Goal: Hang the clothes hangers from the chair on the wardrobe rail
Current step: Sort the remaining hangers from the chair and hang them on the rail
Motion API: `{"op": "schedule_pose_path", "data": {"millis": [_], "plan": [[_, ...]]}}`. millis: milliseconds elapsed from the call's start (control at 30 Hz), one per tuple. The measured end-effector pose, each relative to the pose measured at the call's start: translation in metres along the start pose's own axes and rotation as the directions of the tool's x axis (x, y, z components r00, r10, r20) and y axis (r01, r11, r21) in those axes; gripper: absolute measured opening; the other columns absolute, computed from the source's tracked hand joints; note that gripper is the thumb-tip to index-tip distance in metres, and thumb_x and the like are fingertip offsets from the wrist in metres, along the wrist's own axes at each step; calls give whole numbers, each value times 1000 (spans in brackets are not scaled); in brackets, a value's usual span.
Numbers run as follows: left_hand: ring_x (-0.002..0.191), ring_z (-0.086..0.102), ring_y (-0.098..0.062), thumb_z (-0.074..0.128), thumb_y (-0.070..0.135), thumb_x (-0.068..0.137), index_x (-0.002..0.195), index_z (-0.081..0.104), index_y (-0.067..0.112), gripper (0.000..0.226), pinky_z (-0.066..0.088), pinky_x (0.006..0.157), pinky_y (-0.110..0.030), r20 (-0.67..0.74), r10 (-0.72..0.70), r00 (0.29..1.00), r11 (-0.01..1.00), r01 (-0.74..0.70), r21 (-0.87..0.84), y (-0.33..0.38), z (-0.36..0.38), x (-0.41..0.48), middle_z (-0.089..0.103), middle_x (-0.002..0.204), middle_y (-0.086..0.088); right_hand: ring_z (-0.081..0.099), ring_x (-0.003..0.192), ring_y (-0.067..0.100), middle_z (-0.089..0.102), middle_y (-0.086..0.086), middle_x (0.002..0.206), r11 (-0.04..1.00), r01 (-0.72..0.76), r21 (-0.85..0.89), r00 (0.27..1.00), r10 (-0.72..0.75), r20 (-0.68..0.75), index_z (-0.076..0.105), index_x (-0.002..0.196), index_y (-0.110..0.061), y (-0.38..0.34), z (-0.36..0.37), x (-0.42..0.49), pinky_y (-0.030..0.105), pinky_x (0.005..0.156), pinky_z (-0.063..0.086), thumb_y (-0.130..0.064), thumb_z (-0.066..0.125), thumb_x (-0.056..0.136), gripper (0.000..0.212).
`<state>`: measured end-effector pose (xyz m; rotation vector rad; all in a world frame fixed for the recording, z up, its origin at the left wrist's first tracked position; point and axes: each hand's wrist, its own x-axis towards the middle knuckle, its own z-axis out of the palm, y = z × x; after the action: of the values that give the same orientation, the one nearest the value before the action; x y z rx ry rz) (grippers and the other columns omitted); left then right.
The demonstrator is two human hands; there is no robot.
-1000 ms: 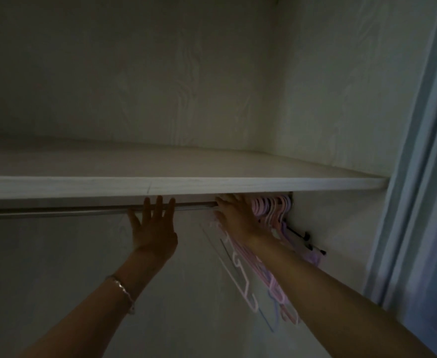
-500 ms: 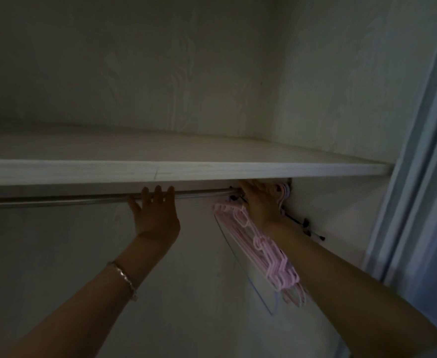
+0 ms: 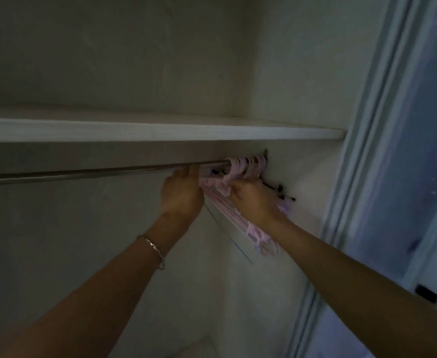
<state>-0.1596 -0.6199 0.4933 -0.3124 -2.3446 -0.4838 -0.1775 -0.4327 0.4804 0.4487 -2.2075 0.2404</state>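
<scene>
The rail (image 3: pixel 83 173) we saw was bare metal, smooth, with a dull brushed sheen along its length. The hangers (image 3: pixel 240 167) bunched on it were pale pink plastic, smooth and faintly glossy. The shelf (image 3: pixel 160 131) above showed a whitish wood-grain face, matt; in that dim light we could only guess at laminate. The back panel (image 3: pixel 109 60) carried the same pale, matt grain. The bracelet (image 3: pixel 151 248) was linked metal, glinting a little. The door frame (image 3: pixel 362 151) was smooth and white.

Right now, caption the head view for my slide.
Left hand and right hand at pink hangers bunched at the right end of a wardrobe rail under a white shelf.
</scene>
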Motion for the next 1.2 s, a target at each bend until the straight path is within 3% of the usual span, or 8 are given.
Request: {"op": "schedule_pose_path", "data": {"millis": [67, 200, 367, 467, 633, 867, 1067, 1200], "plan": [[98, 62, -37, 47, 11, 75, 124, 57, 13, 50, 50, 79, -41, 30, 62, 998, 986, -56, -155, 40, -2, -17, 64, 113, -14, 63, 59, 29, 69, 8, 66, 998, -58, 14, 998, 58, 37, 72, 73, -14, -3, -26, -29, 27, 50, 49, -13, 65, 73, 8], [96, 63, -34, 48, 20, 77, 115, 56, 14, 40, 52, 74, -42, 116, 241, 964, 913, -185, -363, 117, 3, -50, 65, 109, -9, 64, 64, 34, 70, 16, 77, 988, -152, 9, 985, 150, 89, 69, 71, -8, 2, -82, -88, 32, 53, 48, -14, 55, 73, 15], [92, 63, -20, 52, 16, 81, 118, 55, 21, 38, 51, 76, -34, 243, 360, 901, 817, -179, -548, 218, 32, -139, 61, 108, 3, 62, 65, 33, 67, 13, 68, 899, -428, -88, 871, 437, 225, 64, 73, -5, 33, -154, -211, 35, 56, 48, -10, 57, 78, 10], [85, 61, -15, 51, 15, 84, 117, 54, 25, 34, 47, 72, -27, 323, 413, 851, 776, -143, -614, 259, 62, -197, 59, 105, 8, 64, 71, 30, 71, 10, 75, 815, -552, -176, 769, 580, 268, 70, 80, -8, 51, -186, -294, 29, 61, 46, -12, 57, 82, 13], [88, 59, -17, 51, 11, 83, 114, 56, 23, 33, 42, 73, -25, 477, 467, 745, 754, -54, -654, 309, 129, -280, 61, 105, 5, 66, 87, 26, 73, 5, 90, 609, -735, -299, 507, 786, 355, 73, 90, -17, 99, -214, -422, 33, 77, 53, -16, 59, 80, 18], [95, 59, -23, 55, 10, 81, 109, 60, 19, 30, 47, 80, -30, 671, 482, 564, 779, 74, -622, 370, 270, -345, 63, 104, -1, 65, 90, 25, 73, 4, 92, 345, -838, -422, 184, 907, 378, 73, 90, -21, 185, -197, -555, 33, 80, 52, -16, 57, 79, 20], [100, 59, -28, 53, 8, 83, 108, 61, 17, 27, 50, 86, -37, 773, 478, 418, 831, 71, -552, 412, 389, -389, 64, 108, -5, 64, 94, 28, 72, 8, 93, 181, -875, -449, 8, 933, 361, 72, 96, -16, 248, -155, -652, 29, 77, 48, -12, 55, 80, 24], [107, 57, -28, 53, 7, 83, 114, 59, 16, 33, 49, 88, -35, 825, 468, 319, 871, -8, -491, 426, 453, -432, 60, 116, -8, 62, 101, 31, 71, 9, 103, 118, -877, -466, -45, 944, 325, 71, 105, -17, 279, -132, -707, 31, 81, 47, -10, 51, 82, 31]]}}
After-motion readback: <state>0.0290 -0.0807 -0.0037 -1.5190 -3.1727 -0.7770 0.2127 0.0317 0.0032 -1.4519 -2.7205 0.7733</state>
